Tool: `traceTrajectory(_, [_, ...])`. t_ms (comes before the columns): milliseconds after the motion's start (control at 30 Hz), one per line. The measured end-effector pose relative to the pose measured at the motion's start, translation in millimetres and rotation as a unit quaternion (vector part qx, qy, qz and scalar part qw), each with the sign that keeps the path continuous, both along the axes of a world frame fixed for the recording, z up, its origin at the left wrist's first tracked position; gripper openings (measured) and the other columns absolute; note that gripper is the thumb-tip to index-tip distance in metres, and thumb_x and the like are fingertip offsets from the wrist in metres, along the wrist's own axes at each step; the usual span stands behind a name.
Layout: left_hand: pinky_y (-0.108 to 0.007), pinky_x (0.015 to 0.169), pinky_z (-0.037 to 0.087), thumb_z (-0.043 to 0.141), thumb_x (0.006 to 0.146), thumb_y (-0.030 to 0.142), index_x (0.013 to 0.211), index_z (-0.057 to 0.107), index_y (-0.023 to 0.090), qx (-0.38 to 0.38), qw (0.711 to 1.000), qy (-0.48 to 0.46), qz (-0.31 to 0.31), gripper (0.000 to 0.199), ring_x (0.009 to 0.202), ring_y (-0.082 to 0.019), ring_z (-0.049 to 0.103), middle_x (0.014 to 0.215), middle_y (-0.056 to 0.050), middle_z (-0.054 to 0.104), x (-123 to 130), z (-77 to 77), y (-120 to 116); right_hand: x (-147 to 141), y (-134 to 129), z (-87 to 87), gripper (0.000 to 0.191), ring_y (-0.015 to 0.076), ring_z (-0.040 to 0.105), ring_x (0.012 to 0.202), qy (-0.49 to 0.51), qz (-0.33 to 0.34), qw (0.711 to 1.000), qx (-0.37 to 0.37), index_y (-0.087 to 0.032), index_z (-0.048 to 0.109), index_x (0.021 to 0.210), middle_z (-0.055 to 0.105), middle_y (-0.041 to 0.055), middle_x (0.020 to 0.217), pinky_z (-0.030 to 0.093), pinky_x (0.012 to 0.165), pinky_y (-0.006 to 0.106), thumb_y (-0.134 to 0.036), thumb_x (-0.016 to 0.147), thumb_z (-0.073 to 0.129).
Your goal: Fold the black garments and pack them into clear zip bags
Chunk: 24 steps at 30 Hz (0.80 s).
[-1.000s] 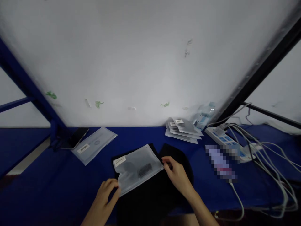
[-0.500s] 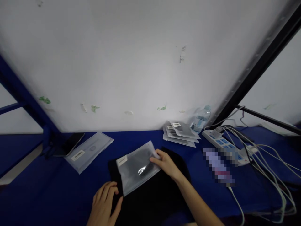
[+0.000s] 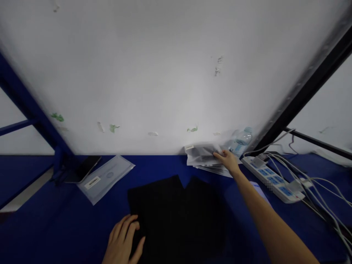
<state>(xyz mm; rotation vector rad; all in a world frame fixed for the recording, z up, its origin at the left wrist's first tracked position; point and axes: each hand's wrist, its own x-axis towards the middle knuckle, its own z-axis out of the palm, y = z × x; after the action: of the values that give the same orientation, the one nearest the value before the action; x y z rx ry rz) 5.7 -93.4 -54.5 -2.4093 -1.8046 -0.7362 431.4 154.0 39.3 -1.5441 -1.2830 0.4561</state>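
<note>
Black cloth, apparently a garment with a notch in its far edge (image 3: 176, 216), lies spread on the blue table (image 3: 158, 167). My left hand (image 3: 122, 236) rests on its left edge, fingers apart. At the back right, my right hand (image 3: 227, 160) pinches the right end of a frosted zip bag (image 3: 202, 154) with a white label. Under that bag are several similar bags (image 3: 217, 170), only partly visible. A clear water bottle (image 3: 242, 140) stands just beyond my right hand. Another labelled frosted bag (image 3: 106, 178) lies flat at the left.
A dark phone (image 3: 88, 167) lies at the back left. On the right are a white power strip (image 3: 272, 178), tangled white cables (image 3: 327, 205) and a phone (image 3: 258, 190) partly behind my forearm. A white wall (image 3: 151, 80) closes off the back, with a metal post (image 3: 310, 88) at right.
My right hand has carried the frosted bag from the black cloth up and right onto the bag pile. The cloth now lies uncovered. My left hand has hardly moved.
</note>
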Motion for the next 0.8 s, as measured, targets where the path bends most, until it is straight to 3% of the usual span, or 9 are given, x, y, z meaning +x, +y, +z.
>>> traceTrajectory(100, [-0.051,0.087,0.055,0.053,0.089,0.038,0.105,0.061,0.026,0.001,1.000,0.001,0.000,0.021,0.112,-0.030,0.060,0.116,-0.007,0.066,0.9,1.7,-0.8,-22.5,10.5,-10.3,0.032,0.0313,0.060,0.088,-0.127,-0.057,0.990,-0.015,-0.018,0.061,0.079,0.066,0.0090,0.076,0.043,0.078,0.042,-0.045,0.067,0.070])
traceTrajectory(267, [-0.052,0.090,0.053,0.053,0.090,0.038,0.107,0.059,0.025,-0.016,1.000,-0.002,0.005,0.022,0.115,-0.029,0.058,0.119,-0.007,0.064,0.6,2.8,-1.8,-62.3,13.8,-18.0,0.027,0.0356,0.054,0.104,-0.277,-0.086,0.957,-0.007,-0.013,0.057,0.098,0.067,0.0173,0.091,0.035,0.088,0.045,-0.028,0.077,0.062])
traceTrajectory(467, [-0.053,0.093,0.050,0.053,0.090,0.035,0.108,0.057,0.025,-0.025,1.000,-0.016,0.003,0.021,0.117,-0.030,0.056,0.120,-0.007,0.063,3.8,5.2,-2.9,-74.3,-3.1,-3.9,0.037,0.0414,0.044,0.113,-0.336,-0.090,0.937,0.024,-0.007,0.052,0.115,0.060,0.0249,0.108,0.030,0.091,0.054,-0.027,0.084,0.052])
traceTrajectory(567, [-0.051,0.094,0.050,0.053,0.090,0.034,0.108,0.056,0.026,-0.032,0.999,-0.030,-0.004,0.020,0.119,-0.029,0.054,0.121,-0.006,0.061,3.8,7.9,-6.0,-80.7,-26.1,2.0,0.033,0.0388,0.046,0.112,-0.339,-0.024,0.939,0.048,-0.009,0.055,0.114,0.059,0.0234,0.111,0.031,0.093,0.053,-0.028,0.090,0.044])
traceTrajectory(667, [-0.048,0.092,0.050,0.051,0.089,0.029,0.101,0.056,0.025,-0.040,0.998,-0.051,-0.013,0.014,0.117,-0.028,0.055,0.119,-0.007,0.060,-6.9,15.5,1.7,-100.7,-52.8,-6.1,0.021,0.0270,0.058,0.096,-0.332,0.120,0.934,0.052,-0.018,0.064,0.096,0.067,0.0112,0.094,0.040,0.090,0.040,-0.028,0.092,0.046])
traceTrajectory(733, [-0.048,0.092,0.049,0.048,0.088,0.026,0.097,0.055,0.023,-0.032,0.997,-0.071,0.000,0.012,0.113,-0.028,0.056,0.117,-0.008,0.060,-21.1,24.6,20.1,-119.1,-65.1,-18.4,0.016,0.0211,0.062,0.086,-0.315,0.207,0.925,0.043,-0.022,0.066,0.091,0.069,0.0052,0.087,0.045,0.083,0.032,-0.030,0.090,0.052])
traceTrajectory(800, [-0.050,0.094,0.045,0.045,0.088,0.028,0.100,0.054,0.021,-0.015,0.995,-0.093,0.033,0.017,0.111,-0.029,0.056,0.114,-0.010,0.060,-37.5,35.8,48.4,-136.3,-69.6,-32.0,0.018,0.0193,0.064,0.083,-0.290,0.250,0.923,0.029,-0.023,0.067,0.097,0.070,0.0045,0.090,0.048,0.078,0.030,-0.035,0.088,0.057])
